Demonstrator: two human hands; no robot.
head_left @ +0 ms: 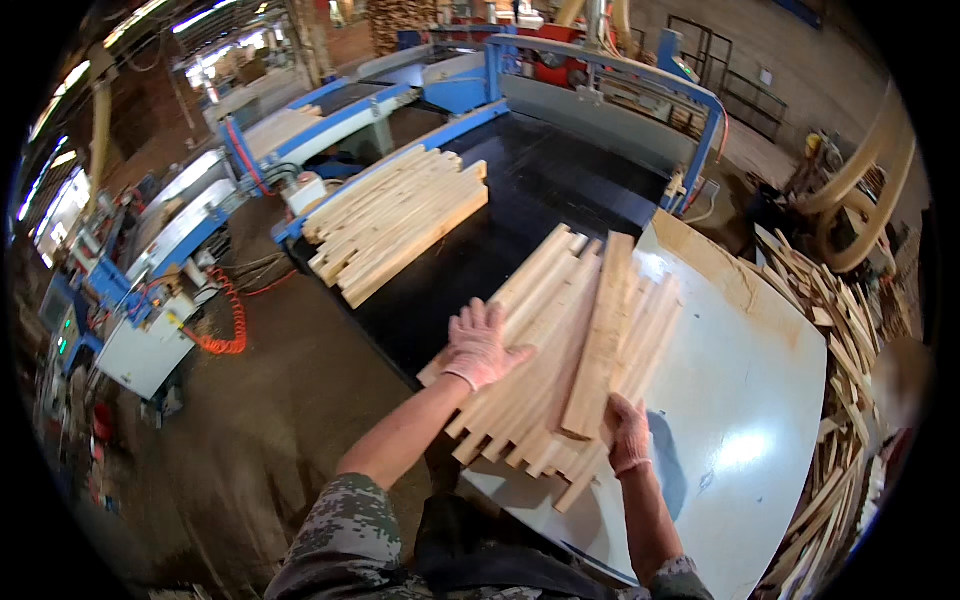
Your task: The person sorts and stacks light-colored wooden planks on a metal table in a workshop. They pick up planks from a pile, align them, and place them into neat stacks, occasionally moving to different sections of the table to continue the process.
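Note:
A bundle of pale wooden strips (530, 340) lies side by side, partly on a black conveyor belt and partly over a light grey tabletop, with uneven near ends. One wider board (598, 345) rests on top of them at a slight angle. My left hand (480, 345), in a pinkish work glove, lies open with fingers spread against the bundle's left side. At the right near edge, my gloved right hand (628, 432) is closed round the outer strips, beside the board's near end; its fingertips are partly hidden. Another group of wooden strips (400, 215) lies farther left on the belt.
The black conveyor belt (570, 165) runs under a blue metal frame (620, 68). The light grey tabletop (740, 400) extends to my right. Beyond it is a heap of scrap wood (850, 400). A machine with a coiled orange hose (232, 325) stands at left.

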